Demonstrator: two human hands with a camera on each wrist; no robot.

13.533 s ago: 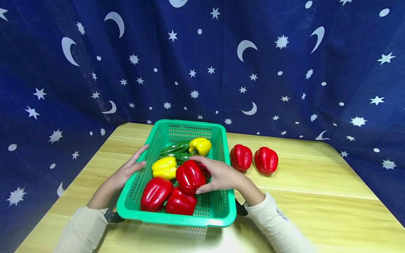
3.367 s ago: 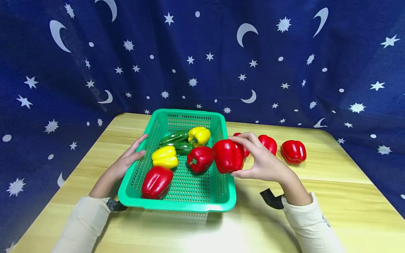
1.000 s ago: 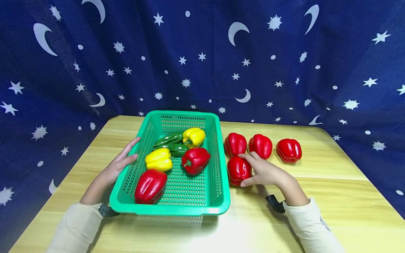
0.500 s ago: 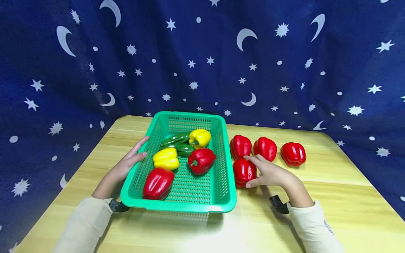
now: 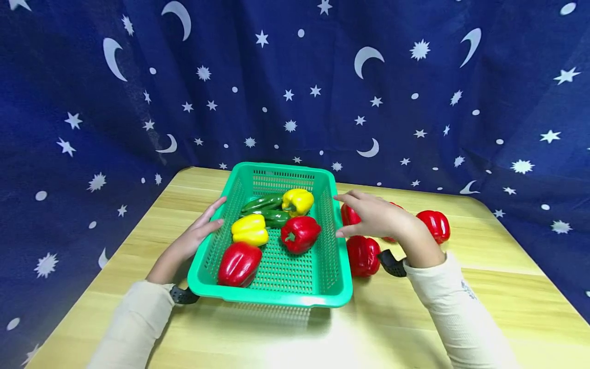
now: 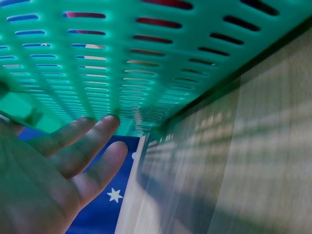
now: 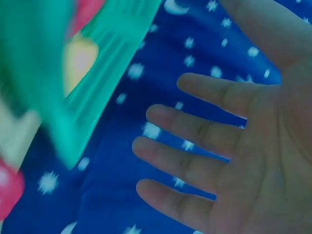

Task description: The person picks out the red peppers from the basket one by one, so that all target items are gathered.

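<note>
Nearest, we log a red bell pepper [image 5: 238, 265] in the near left of the green basket [image 5: 272, 297], a second red pepper [image 5: 362, 256] on the table [image 5: 392, 328] just outside. Left hand [image 5: 199, 234]: straight fingers at the left rim, gripping nothing. Right hand [image 5: 380, 218]: fingers spread wide, nothing held, by the right rim, partly hiding other red peppers [image 5: 434, 226]. Farther in the basket we count one more red [image 5: 300, 234], two yellow peppers [image 5: 250, 229], and green peppers [image 5: 274, 219]. Behind: blue curtain [image 5: 318, 123].

A pale wooden table [image 5: 378, 323] with a green basket [image 5: 272, 296] and, right of it, four red peppers [image 5: 363, 257].
</note>
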